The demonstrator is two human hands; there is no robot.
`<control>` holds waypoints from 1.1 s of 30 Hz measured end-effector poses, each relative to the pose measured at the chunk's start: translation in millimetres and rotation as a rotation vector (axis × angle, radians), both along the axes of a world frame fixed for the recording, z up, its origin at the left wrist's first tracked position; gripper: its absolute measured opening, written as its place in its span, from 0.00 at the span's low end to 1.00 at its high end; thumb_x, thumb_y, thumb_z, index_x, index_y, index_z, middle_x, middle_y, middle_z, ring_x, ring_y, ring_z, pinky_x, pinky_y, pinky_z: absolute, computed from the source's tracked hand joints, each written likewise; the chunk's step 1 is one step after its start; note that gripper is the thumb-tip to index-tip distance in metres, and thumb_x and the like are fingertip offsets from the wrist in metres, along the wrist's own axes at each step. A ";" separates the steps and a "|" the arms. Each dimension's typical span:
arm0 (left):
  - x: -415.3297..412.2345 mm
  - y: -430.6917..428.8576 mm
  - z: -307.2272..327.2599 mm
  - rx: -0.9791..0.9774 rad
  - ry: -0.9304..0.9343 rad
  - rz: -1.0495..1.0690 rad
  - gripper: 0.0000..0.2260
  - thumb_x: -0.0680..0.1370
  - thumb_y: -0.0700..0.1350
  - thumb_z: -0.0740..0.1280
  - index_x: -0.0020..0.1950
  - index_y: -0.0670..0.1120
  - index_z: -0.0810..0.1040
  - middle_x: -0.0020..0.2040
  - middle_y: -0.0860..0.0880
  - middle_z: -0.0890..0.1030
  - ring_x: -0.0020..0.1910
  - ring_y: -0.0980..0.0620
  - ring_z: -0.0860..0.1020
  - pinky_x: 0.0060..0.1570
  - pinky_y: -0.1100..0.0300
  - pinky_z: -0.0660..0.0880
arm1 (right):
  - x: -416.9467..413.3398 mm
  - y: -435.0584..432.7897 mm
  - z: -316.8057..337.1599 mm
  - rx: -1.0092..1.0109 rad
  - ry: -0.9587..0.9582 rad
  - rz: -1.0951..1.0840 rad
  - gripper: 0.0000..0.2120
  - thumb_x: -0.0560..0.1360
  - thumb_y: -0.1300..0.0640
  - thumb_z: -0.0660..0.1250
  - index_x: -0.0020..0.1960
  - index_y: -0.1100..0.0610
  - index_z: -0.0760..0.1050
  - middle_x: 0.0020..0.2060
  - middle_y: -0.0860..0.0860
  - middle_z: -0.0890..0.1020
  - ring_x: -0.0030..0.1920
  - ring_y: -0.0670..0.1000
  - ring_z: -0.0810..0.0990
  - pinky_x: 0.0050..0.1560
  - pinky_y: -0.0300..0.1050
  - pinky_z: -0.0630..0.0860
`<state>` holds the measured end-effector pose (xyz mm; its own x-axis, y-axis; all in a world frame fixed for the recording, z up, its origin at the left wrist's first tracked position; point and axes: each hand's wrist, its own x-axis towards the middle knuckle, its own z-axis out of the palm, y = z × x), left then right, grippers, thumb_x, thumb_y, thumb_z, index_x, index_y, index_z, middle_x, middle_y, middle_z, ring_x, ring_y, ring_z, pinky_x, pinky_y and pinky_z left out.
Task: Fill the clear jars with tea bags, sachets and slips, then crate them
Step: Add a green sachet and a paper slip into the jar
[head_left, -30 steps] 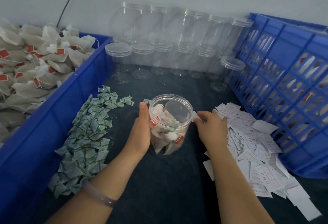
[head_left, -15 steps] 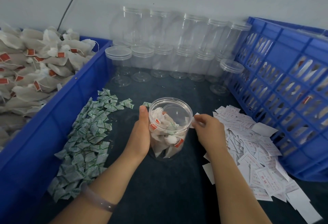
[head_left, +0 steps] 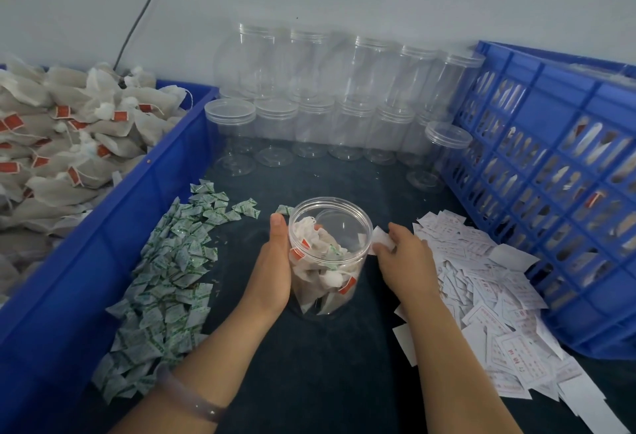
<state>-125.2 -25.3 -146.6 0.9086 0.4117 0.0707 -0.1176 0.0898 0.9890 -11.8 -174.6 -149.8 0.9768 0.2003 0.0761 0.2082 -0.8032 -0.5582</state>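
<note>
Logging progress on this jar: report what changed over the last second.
The right hand, pinching a slip, nudged it slightly closer to the rim of the open jar; it is not inside yet. The left hand still holds the jar; sachets, slip pile and crate unchanged.

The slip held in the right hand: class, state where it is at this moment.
In the head view the slip sits centre-right, pinched by the right hand beside the right rim of the open jar, left of the slip pile.
</note>
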 end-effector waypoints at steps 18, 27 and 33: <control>-2.8 -3.0 6.3 -0.001 0.029 -0.005 0.31 0.66 0.74 0.44 0.43 0.65 0.84 0.46 0.57 0.85 0.49 0.63 0.82 0.46 0.74 0.73 | -31.7 6.8 30.7 0.861 -0.286 0.167 0.18 0.83 0.58 0.59 0.63 0.36 0.69 0.47 0.45 0.82 0.40 0.39 0.82 0.43 0.27 0.73; -1.8 -3.3 5.8 -0.036 0.060 0.028 0.32 0.63 0.75 0.45 0.42 0.63 0.85 0.47 0.53 0.86 0.52 0.57 0.82 0.63 0.55 0.72 | -59.6 17.0 54.4 0.970 -0.182 0.407 0.12 0.72 0.50 0.72 0.54 0.41 0.79 0.47 0.44 0.86 0.49 0.44 0.84 0.46 0.34 0.78; -1.2 -4.0 7.2 -0.020 0.055 0.038 0.29 0.65 0.73 0.44 0.41 0.66 0.84 0.45 0.57 0.85 0.49 0.62 0.82 0.58 0.58 0.73 | -63.8 15.8 53.7 0.915 -0.182 0.558 0.19 0.69 0.51 0.72 0.59 0.42 0.74 0.52 0.40 0.83 0.55 0.45 0.82 0.52 0.37 0.78</control>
<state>-126.4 -29.2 -139.4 0.8947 0.4466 0.0124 -0.0667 0.1061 0.9921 -75.5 -158.8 -96.1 0.7245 0.4063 0.5568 0.5553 0.1346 -0.8207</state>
